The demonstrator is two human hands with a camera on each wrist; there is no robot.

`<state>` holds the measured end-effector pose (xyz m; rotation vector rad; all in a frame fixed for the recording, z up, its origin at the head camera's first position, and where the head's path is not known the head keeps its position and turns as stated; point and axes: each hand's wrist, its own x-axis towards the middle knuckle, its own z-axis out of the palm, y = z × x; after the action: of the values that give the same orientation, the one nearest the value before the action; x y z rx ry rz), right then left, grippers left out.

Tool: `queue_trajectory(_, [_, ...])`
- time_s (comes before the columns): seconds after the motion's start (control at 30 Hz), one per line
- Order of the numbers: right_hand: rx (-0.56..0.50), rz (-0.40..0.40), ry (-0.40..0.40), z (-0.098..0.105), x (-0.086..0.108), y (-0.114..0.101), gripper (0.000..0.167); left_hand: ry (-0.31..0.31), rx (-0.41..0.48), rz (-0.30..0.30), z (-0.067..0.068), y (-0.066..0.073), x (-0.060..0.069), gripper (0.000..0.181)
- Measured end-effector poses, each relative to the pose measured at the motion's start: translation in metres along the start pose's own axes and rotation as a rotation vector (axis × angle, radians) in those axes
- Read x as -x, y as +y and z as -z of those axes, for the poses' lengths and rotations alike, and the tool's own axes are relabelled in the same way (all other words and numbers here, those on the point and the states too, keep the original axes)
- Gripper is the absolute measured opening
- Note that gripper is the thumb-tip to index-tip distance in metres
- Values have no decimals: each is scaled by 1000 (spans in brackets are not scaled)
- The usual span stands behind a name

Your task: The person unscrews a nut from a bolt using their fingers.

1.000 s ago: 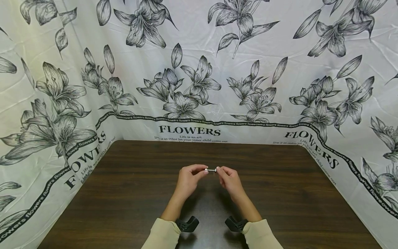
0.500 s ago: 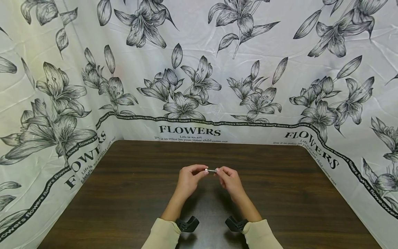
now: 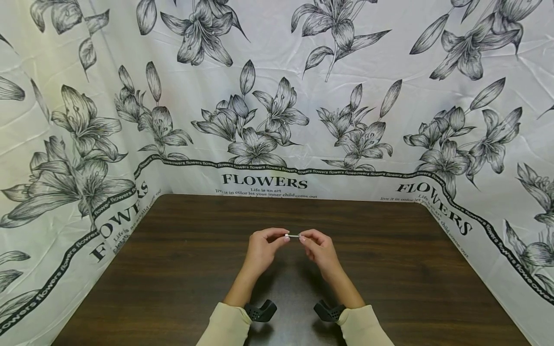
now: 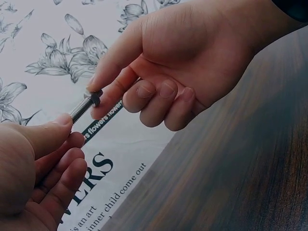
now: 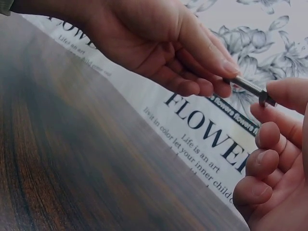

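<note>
A small metal bolt [image 3: 293, 236] is held level in the air between both hands, above the table. My left hand [image 3: 261, 245] pinches one end of it between thumb and index finger; those fingers hide that end. Threads show along the shaft [image 4: 82, 109] in the left wrist view. Near the other end sits a hex nut [image 5: 263, 98], with a short tip of the bolt past it in the right wrist view. The thumb and index finger of my right hand [image 3: 322, 247] pinch the nut from two sides, its other fingers curled.
Below the hands lies a dark wood-grain table [image 3: 186, 269]. A white cloth [image 3: 355, 185] with black flower prints and lettering hangs around its back and sides. Black devices [image 3: 261, 311] are worn at both wrists, beside pale sleeves [image 3: 227, 324].
My right thumb and index finger have shifted slightly about the bolt's right end, covering and uncovering the nut. The left hand and the bolt stay nearly in place.
</note>
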<state>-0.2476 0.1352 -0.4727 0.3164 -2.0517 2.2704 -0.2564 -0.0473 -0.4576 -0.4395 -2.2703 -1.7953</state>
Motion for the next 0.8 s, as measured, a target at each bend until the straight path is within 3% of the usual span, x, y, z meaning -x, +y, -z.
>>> queue_trajectory(0.23, [-24,13,-53,-4,8,-25,21,-2,9,-10,1,-1,0,13])
queue_trajectory(0.8, [-14,112,-94,-3,9,-26,24,-6,10,-5,1,1,0,12])
